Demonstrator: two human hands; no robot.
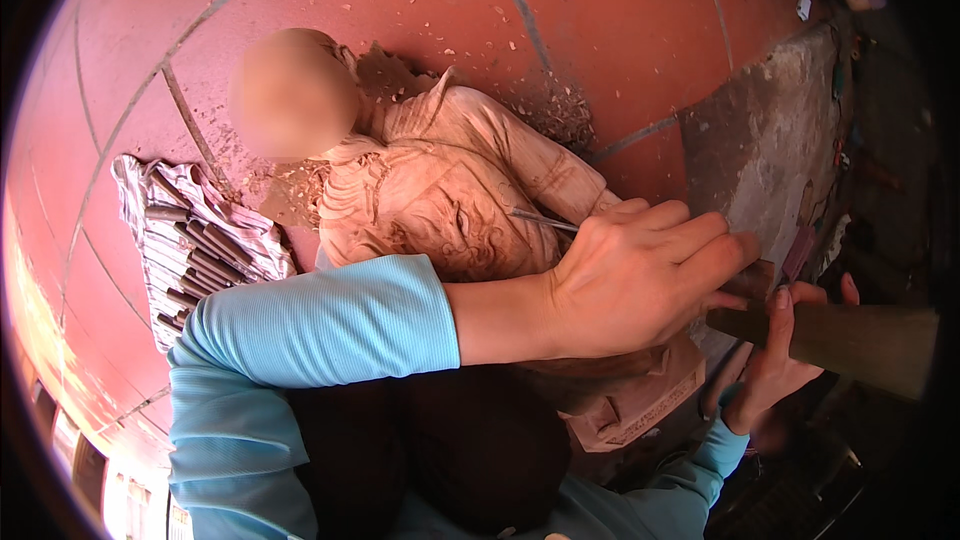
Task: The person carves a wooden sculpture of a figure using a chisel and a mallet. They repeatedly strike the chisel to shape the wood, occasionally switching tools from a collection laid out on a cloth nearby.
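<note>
Two hands working, left hand (640, 280) closing around thin chisel (545, 221) pressing on wooden figure (450, 200) lying on red tiled floor (620, 20), right hand (775, 360) gripping wooden mallet (850, 340), spare chisels (190, 260) resting on striped cloth (135, 185).

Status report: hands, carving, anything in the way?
Left hand grips chisel, tip on wooden figure. Right hand holds mallet. Spare chisels on cloth, apart; nothing blocking.

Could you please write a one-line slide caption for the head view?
Left hand steadies a chisel against a wooden statue while right hand grips a wooden mallet.
</note>
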